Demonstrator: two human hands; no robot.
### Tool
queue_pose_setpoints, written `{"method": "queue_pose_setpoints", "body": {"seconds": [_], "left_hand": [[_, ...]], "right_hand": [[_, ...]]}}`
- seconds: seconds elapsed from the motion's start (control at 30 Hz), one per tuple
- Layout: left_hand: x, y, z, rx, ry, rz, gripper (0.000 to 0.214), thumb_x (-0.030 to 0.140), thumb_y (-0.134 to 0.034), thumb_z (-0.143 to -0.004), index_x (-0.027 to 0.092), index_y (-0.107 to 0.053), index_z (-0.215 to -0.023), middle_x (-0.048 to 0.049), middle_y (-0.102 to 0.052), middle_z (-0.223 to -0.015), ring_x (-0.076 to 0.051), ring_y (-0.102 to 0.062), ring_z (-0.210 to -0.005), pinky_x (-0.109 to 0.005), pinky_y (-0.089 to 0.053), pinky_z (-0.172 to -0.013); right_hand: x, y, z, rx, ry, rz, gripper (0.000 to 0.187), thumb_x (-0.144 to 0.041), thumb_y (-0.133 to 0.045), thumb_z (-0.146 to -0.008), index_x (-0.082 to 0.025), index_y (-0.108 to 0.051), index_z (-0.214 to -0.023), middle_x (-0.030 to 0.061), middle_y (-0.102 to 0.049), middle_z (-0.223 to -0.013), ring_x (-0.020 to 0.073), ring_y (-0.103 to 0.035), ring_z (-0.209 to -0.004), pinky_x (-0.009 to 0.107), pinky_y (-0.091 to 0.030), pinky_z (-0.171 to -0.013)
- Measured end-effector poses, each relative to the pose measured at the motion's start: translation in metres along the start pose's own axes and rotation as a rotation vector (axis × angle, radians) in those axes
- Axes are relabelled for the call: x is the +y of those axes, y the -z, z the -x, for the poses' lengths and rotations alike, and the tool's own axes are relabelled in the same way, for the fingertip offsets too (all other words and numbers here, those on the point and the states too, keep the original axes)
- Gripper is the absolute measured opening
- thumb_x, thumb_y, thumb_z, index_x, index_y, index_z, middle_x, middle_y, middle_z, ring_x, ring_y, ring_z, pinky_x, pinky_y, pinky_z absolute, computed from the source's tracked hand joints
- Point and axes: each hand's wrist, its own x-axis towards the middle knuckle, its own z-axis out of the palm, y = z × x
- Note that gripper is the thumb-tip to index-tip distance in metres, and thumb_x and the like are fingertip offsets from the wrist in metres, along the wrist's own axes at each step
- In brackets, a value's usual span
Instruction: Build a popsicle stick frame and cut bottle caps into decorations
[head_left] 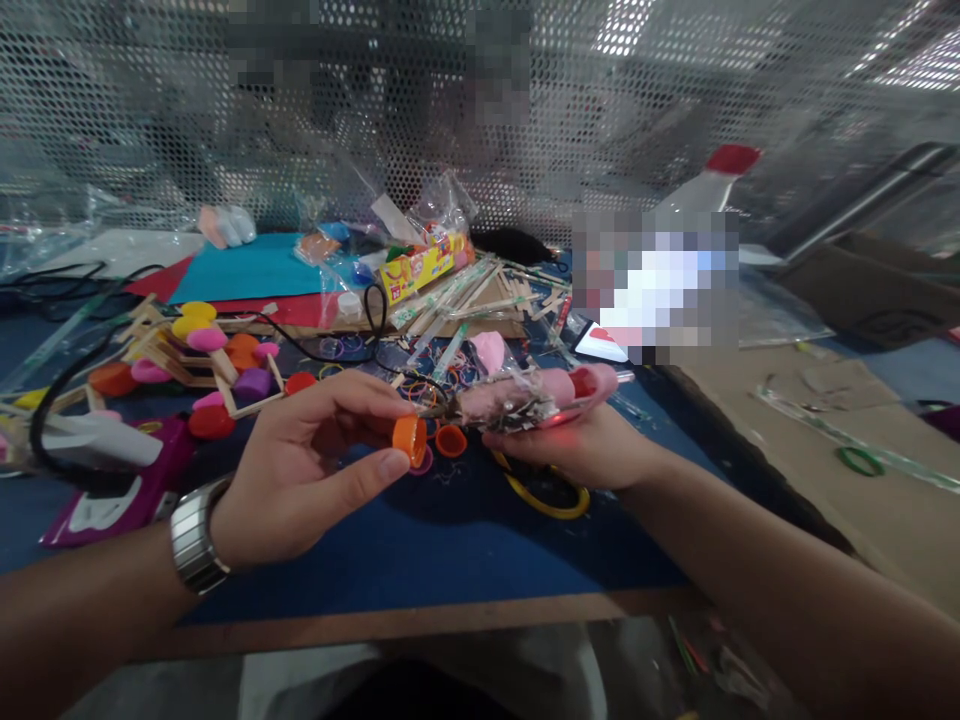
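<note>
Between thumb and fingers, my left hand [300, 475] pinches an orange bottle cap [409, 441], its open side turned to the right. A pink hot glue gun [510, 397] lies in my right hand [589, 445], with its nozzle pointing left, close to the cap; its body is covered in grey-white flecks and a red light glows near the grip. Beneath the nozzle, a second orange cap [451, 441] rests on the blue table [420, 560]. The yellow loop [551, 500] under my right hand looks like a scissors handle.
At left stand wooden-stick frames with coloured caps [217, 365] beside a purple packet [150, 480]. A black cord [315, 355] crosses the table. Behind are a yellow box [424, 268], wooden sticks [465, 295] and coloured sheets [255, 265]. Cardboard [780, 430] lies right; a perforated metal screen [420, 110] closes the back.
</note>
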Motion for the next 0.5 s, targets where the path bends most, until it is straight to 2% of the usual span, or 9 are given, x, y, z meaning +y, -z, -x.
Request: {"method": "queue_pose_setpoints", "body": {"seconds": [0.2,0.37,0.5], "left_hand": [[-0.0006,-0.0010,0.0013,-0.008,0.016,0.033,0.022,0.017,-0.083,-0.082,0.026,-0.079,-0.102,-0.0069,-0.074,-0.099,-0.020,-0.075,-0.085,-0.030,-0.067,-0.075],[-0.0002,-0.0001,0.0017,-0.005,0.038,0.034,0.023,0.016,-0.083,-0.082,0.025,-0.079,-0.102,-0.0061,-0.074,-0.099,-0.018,-0.075,-0.086,-0.026,-0.066,-0.077],[0.0023,-0.0002,0.0021,0.010,0.059,0.035,0.022,0.016,-0.083,-0.083,0.025,-0.079,-0.102,-0.0049,-0.074,-0.099,-0.017,-0.075,-0.087,-0.026,-0.066,-0.079]], "right_hand": [[-0.0043,-0.0014,0.0004,-0.018,-0.014,0.053,0.021,-0.013,-0.071,-0.087,-0.024,-0.080,-0.103,0.0007,-0.082,-0.096,0.0198,-0.078,-0.094,0.036,-0.057,-0.105],[-0.0010,-0.0013,0.0017,-0.066,0.023,0.003,0.020,-0.015,-0.071,-0.089,-0.022,-0.079,-0.105,0.0031,-0.082,-0.105,0.0189,-0.077,-0.096,0.032,-0.060,-0.100],[0.0030,-0.0006,0.0029,-0.060,0.059,0.045,0.019,-0.018,-0.073,-0.089,-0.023,-0.080,-0.106,0.0042,-0.082,-0.109,0.0212,-0.077,-0.100,0.033,-0.060,-0.099]]}}
